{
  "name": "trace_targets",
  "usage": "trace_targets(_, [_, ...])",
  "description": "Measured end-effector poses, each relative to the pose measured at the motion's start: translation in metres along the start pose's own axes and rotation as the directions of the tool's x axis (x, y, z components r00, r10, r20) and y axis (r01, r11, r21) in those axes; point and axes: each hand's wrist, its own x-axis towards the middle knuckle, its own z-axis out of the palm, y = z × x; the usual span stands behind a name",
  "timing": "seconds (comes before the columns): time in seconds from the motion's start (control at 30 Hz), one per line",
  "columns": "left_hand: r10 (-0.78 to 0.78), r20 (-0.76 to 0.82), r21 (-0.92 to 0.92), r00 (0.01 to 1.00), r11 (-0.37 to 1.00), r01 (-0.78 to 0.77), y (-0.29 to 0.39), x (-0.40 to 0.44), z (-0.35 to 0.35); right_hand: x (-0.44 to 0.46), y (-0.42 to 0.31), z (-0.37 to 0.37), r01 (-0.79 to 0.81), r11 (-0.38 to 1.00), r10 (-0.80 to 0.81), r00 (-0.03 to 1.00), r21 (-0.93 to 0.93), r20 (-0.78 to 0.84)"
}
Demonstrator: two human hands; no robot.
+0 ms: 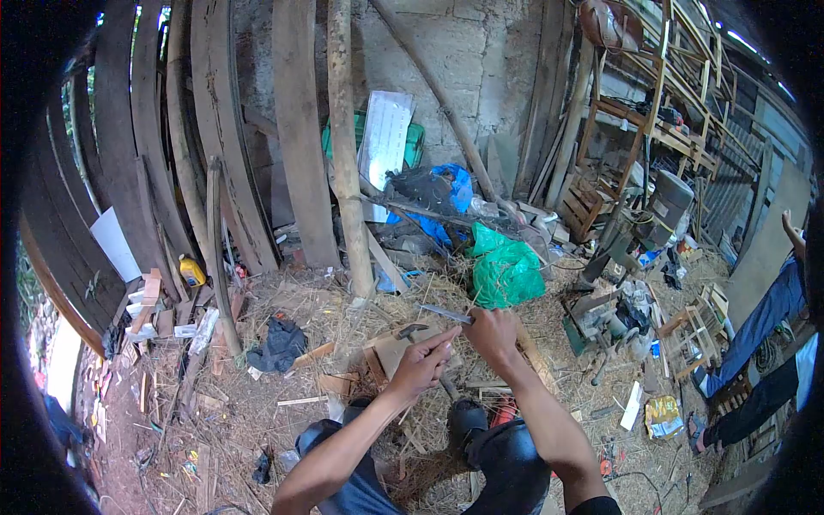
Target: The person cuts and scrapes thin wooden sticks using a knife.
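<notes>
My right hand [493,335] is closed round a flat-bladed metal tool [442,313], its pale blade pointing left. The fist hides its handle, so I cannot tell whether it is a knife or a chisel. Close by on the left, my left hand [421,367] has its index finger stretched towards the right fist, the other fingers partly bent. Nothing shows in it. Just beyond the left hand, a hammer [412,330] lies over a wooden block [390,352], part of it hidden behind that hand. Both hands are above the ground in front of my knees.
A green plastic sack [506,266] lies ahead near a wooden post [343,154]. Dark cloth [279,345] and a yellow container [191,271] are at left. A machine [665,206] and wooden rack [678,137] stand right. People's legs [760,322] show at the right edge. Straw and scraps litter the ground.
</notes>
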Motion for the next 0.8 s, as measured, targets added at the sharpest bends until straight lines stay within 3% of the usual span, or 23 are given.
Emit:
trace_targets(0.07, [-0.015, 0.005, 0.006, 1.0, 1.0, 0.015, 0.001, -0.005, 0.002, 0.002, 0.004, -0.005, -0.031, 0.995, 0.034, 0.999, 0.1, -0.024])
trace_targets(0.23, [-0.042, 0.016, -0.016, 0.999, 0.999, 0.042, 0.001, -0.003, -0.001, -0.003, 0.002, 0.0, -0.046, 0.999, 0.048, 0.996, 0.029, -0.076])
trace_targets(0.33, [-0.055, 0.044, -0.085, 0.998, 0.995, 0.058, 0.006, -0.008, 0.0, 0.0, 0.009, 0.003, 0.018, 0.999, -0.019, 1.0, 0.033, 0.017])
trace_targets(0.43, [-0.057, 0.02, -0.079, 0.998, 0.995, 0.058, 0.009, -0.007, 0.002, 0.006, 0.02, -0.002, 0.013, 0.998, -0.007, 0.996, 0.065, -0.086])
trace_targets(0.53, [-0.074, 0.031, -0.095, 0.997, 0.993, 0.077, 0.008, -0.005, 0.0, 0.013, 0.032, 0.004, -0.06, 0.997, 0.061, 0.998, 0.045, -0.021])
trace_targets(0.6, [-0.1, 0.071, -0.162, 0.992, 0.981, 0.111, 0.006, -0.008, -0.005, 0.018, 0.051, 0.001, -0.364, 0.93, 0.364, 0.931, 0.053, 0.004])
trace_targets(0.7, [-0.107, 0.074, -0.136, 0.991, 0.984, 0.117, 0.01, -0.015, -0.008, 0.01, 0.067, 0.001, -0.432, 0.902, 0.431, 0.899, 0.006, -0.077])
trace_targets(0.77, [-0.069, 0.075, -0.197, 0.995, 0.977, 0.083, 0.01, -0.008, -0.01, 0.003, 0.075, 0.02, -0.391, 0.919, 0.394, 0.917, 0.05, -0.056])
trace_targets(0.8, [-0.033, 0.069, -0.252, 0.997, 0.967, 0.049, 0.009, -0.003, -0.014, -0.001, 0.064, 0.02, -0.394, 0.825, 0.402, 0.913, 0.405, 0.069])
